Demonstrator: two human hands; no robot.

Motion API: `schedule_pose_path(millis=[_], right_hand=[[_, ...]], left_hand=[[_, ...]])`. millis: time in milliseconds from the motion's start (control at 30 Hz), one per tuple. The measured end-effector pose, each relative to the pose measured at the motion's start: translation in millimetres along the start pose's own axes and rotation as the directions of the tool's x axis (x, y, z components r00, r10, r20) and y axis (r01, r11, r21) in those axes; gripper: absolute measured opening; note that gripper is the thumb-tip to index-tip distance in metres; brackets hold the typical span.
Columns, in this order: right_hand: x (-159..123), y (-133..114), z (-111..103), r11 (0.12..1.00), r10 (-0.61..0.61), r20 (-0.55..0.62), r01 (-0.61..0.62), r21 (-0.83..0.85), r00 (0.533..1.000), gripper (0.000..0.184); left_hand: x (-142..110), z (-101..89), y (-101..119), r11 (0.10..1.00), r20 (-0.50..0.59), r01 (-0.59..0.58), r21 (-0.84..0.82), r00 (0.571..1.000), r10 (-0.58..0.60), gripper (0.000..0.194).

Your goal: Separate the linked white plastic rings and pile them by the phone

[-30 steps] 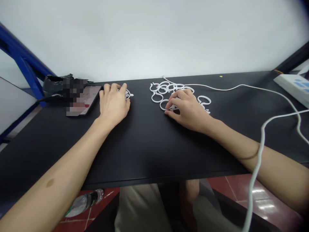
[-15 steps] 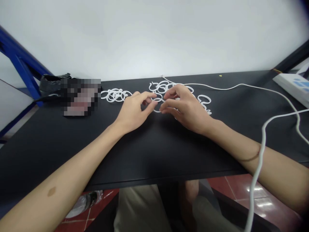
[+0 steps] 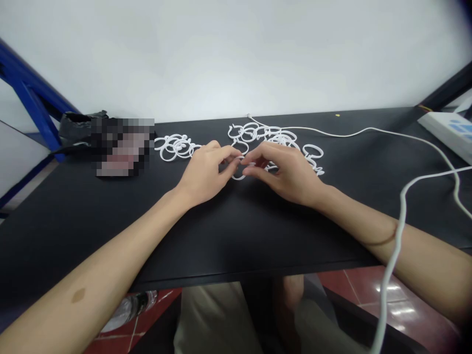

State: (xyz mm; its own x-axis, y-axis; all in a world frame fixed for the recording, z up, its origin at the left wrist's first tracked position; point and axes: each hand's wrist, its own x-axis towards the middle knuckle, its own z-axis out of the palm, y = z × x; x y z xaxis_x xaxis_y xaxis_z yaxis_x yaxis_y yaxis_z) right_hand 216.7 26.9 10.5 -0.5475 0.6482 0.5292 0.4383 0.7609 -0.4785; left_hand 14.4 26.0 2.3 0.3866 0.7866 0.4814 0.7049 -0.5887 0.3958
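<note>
Between my hands is a white plastic ring point(image 3: 238, 178), its lower curve showing below the fingertips and its upper part mostly covered. My left hand point(image 3: 204, 172) pinches it from the left with thumb and fingertips. From the right, my right hand point(image 3: 283, 169) has its thumb and index finger curled closed at the same ring; the exact contact is partly hidden. Just behind the fingers lies another white ring point(image 3: 240, 146). A pile of similar rings point(image 3: 282, 137) spreads behind and beside my right hand. To the left of my left hand rests a smaller cluster of rings point(image 3: 173, 145).
A black tabletop point(image 3: 236, 236) meets a white wall. At left are a black bag point(image 3: 79, 127) and a pixelated object point(image 3: 123, 147). A white cable point(image 3: 401, 211) crosses over my right forearm; a white box point(image 3: 448, 130) stands at far right. Below, a clear bottle point(image 3: 123, 312) lies.
My right hand has dropped slightly and its fingers have drawn closer together. The ring between my hands has shifted and tilted, and more of the pile behind now shows.
</note>
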Motion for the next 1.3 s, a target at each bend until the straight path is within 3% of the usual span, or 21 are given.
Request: schedule_pose_path(millis=[167, 267, 600, 800, 933, 1167, 1300], right_hand=[[0.7, 2.0, 0.3, 1.000, -0.009, -0.090, 0.008, -0.005, 0.996, 0.003], [0.6, 2.2, -0.1, 1.000, -0.015, -0.107, 0.013, -0.015, 0.994, 0.007], [1.3, -0.5, -1.4, 1.000, -0.012, -0.098, 0.011, -0.019, 0.995, 0.011], [0.6, -2.7, -0.2, 0.996, 0.084, -0.113, -0.080, 0.040, 0.990, 0.006], [1.0, -3.9, -3.5, 0.997, 0.075, -0.104, -0.071, 0.041, 0.992, 0.006], [0.9, -2.5, -7.0, 0.997, 0.059, -0.083, -0.055, 0.051, 0.995, 0.012], [1.1, 2.2, -4.2, 0.996, 0.093, -0.083, -0.093, 0.008, 0.992, 0.005]], left_hand=[[-1.9, -5.1, 3.5, 0.989, 0.080, -0.140, -0.045, 0.987, 0.143, 0.036], [-2.7, -4.8, 4.6, 0.986, 0.129, -0.163, -0.035, 0.978, 0.166, 0.044], [-2.3, 0.2, 1.4, 0.980, 0.047, -0.194, 0.047, 0.980, 0.192, 0.033], [-2.8, -0.7, 0.9, 0.976, 0.012, -0.209, 0.061, 0.978, 0.209, 0.033], [-3.2, -0.5, 1.8, 0.972, -0.007, -0.230, 0.046, 0.973, 0.231, 0.035], [-4.2, 0.9, 5.8, 0.972, 0.039, -0.234, 0.021, 0.972, 0.233, 0.030], [-1.9, 0.7, 2.1, 0.970, 0.070, -0.231, 0.073, 0.972, 0.226, 0.031]])
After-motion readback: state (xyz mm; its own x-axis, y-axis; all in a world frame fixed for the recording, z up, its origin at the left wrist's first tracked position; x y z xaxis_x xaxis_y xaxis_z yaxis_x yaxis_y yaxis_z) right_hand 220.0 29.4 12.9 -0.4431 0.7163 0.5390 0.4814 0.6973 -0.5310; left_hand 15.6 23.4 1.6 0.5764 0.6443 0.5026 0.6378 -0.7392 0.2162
